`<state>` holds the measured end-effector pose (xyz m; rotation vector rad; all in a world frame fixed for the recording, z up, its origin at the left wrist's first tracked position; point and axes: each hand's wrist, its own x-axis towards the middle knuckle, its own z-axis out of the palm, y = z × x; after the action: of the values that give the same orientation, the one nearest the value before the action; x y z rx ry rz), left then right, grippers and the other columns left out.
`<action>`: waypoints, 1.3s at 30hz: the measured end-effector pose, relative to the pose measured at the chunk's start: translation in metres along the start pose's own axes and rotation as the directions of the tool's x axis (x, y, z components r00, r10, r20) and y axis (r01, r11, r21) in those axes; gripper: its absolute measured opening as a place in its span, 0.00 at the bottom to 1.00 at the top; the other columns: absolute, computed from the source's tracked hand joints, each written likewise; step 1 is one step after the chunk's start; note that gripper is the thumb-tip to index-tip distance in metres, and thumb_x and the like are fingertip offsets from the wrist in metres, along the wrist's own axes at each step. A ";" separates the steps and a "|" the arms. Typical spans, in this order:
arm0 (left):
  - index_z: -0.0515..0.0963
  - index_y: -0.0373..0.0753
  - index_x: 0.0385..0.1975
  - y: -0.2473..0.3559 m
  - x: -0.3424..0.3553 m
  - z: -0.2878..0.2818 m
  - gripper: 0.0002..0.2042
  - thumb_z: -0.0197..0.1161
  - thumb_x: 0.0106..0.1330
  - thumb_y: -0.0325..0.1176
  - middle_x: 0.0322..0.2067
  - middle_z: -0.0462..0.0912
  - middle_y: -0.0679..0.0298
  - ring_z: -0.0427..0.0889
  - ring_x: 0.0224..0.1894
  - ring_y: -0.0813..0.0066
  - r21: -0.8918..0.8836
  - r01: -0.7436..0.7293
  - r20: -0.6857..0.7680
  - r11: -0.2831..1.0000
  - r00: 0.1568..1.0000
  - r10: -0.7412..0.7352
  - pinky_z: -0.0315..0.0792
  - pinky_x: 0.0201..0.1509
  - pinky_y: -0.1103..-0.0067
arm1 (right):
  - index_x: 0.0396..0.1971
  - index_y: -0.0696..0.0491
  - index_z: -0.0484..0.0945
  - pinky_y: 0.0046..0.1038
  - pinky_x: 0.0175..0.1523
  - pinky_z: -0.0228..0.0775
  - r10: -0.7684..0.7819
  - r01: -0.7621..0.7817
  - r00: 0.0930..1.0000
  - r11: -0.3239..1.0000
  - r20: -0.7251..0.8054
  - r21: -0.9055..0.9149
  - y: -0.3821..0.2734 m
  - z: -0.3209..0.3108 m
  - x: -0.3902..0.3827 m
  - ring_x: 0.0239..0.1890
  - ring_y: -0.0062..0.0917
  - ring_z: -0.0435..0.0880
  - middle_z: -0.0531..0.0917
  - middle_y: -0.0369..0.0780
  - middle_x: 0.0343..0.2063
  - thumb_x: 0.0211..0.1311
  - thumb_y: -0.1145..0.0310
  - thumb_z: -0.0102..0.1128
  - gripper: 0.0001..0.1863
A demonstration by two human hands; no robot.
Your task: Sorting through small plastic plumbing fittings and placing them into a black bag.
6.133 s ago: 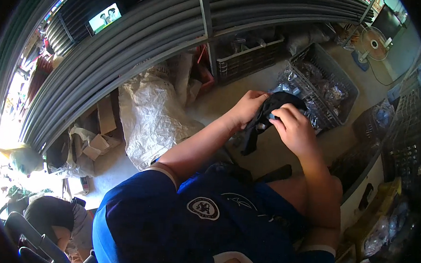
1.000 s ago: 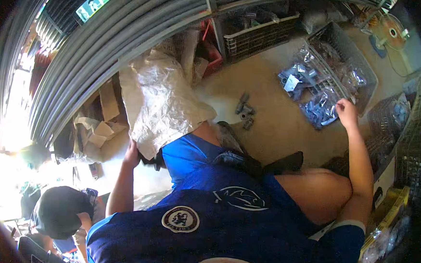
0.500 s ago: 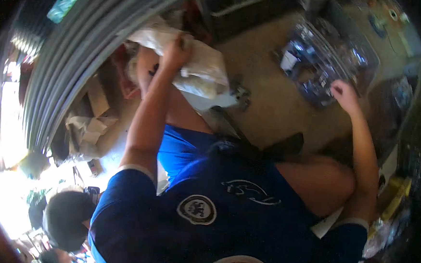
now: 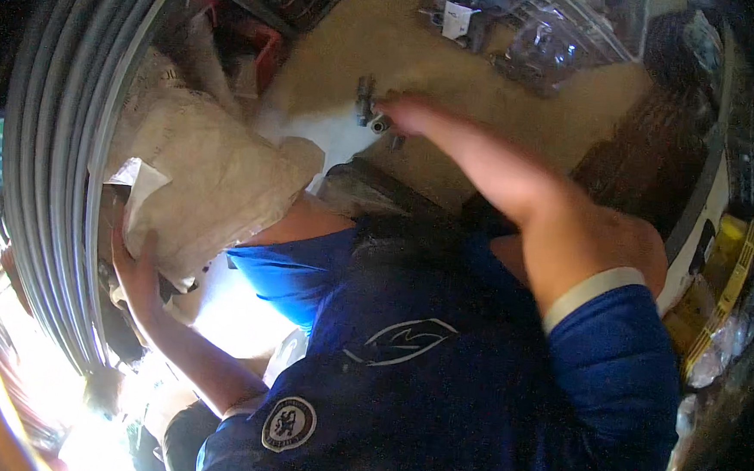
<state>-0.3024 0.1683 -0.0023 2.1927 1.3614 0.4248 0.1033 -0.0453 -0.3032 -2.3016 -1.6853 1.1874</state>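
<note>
A large beige paper-like sack [image 4: 213,169] leans at the left, its near end by my thigh. My left hand [image 4: 138,264] grips its near left edge, thumb on the front and fingers along the side. A torn white flap [image 4: 143,182] sticks up from the sack just above that hand. To the right of the sack, small grey fittings [image 4: 364,101] that look like pipe pieces lie on the floor. My right hand [image 4: 406,114] reaches across to them and touches them. Its fingertips are blurred and partly hidden, so its hold is unclear.
Grey ribbed metal sheeting [image 4: 60,130] curves along the left. Clear plastic bags of parts [image 4: 539,51] lie by a plastic crate [image 4: 619,26] at the far right. A red bin [image 4: 263,51] stands behind the sack, and a yellow object [image 4: 719,282] lies near right.
My left hand has shifted from the sack's top to its near left edge, and the sack sits differently. My right hand has swung left from the plastic bags to the grey fittings.
</note>
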 end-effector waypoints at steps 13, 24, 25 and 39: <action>0.78 0.38 0.58 0.080 -0.038 -0.066 0.22 0.69 0.64 0.36 0.39 0.82 0.57 0.80 0.45 0.69 0.057 0.106 -0.306 0.993 0.948 -0.084 0.73 0.53 0.72 | 0.48 0.53 0.81 0.42 0.57 0.75 -0.140 0.167 0.971 0.977 -0.193 0.131 -0.013 -0.031 -0.030 0.50 0.44 0.83 0.84 0.48 0.47 0.53 0.66 0.72 0.21; 0.69 0.29 0.66 0.152 -0.024 -0.053 0.39 0.62 0.50 0.40 0.66 0.71 0.49 0.68 0.70 0.58 -0.811 -0.460 -0.195 0.362 0.796 0.573 0.59 0.74 0.68 | 0.50 0.52 0.74 0.22 0.42 0.76 -0.153 0.396 0.910 0.603 -0.387 0.693 -0.119 -0.248 -0.166 0.40 0.19 0.79 0.77 0.36 0.40 0.57 0.81 0.61 0.20; 0.67 0.30 0.68 0.163 -0.017 -0.024 0.39 0.58 0.48 0.32 0.67 0.70 0.50 0.65 0.72 0.60 -0.898 -0.357 -0.142 0.259 0.789 0.598 0.55 0.76 0.69 | 0.52 0.52 0.72 0.22 0.43 0.75 -0.160 0.450 0.875 0.621 -0.458 0.642 -0.130 -0.255 -0.187 0.41 0.19 0.79 0.77 0.36 0.40 0.57 0.81 0.61 0.22; 0.75 0.34 0.61 0.258 -0.021 0.094 0.31 0.46 0.52 0.17 0.58 0.74 0.58 0.68 0.66 0.67 -0.921 -0.386 -0.300 -0.053 0.615 0.729 0.58 0.72 0.74 | 0.68 0.56 0.59 0.20 0.28 0.65 -0.019 0.414 0.857 0.624 -0.516 0.663 -0.107 -0.190 -0.315 0.24 0.16 0.71 0.77 0.39 0.41 0.66 0.77 0.58 0.31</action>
<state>-0.0744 0.0323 0.0703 1.4018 -0.2890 0.8952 0.0980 -0.1922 0.0507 -1.5891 -0.9657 0.9171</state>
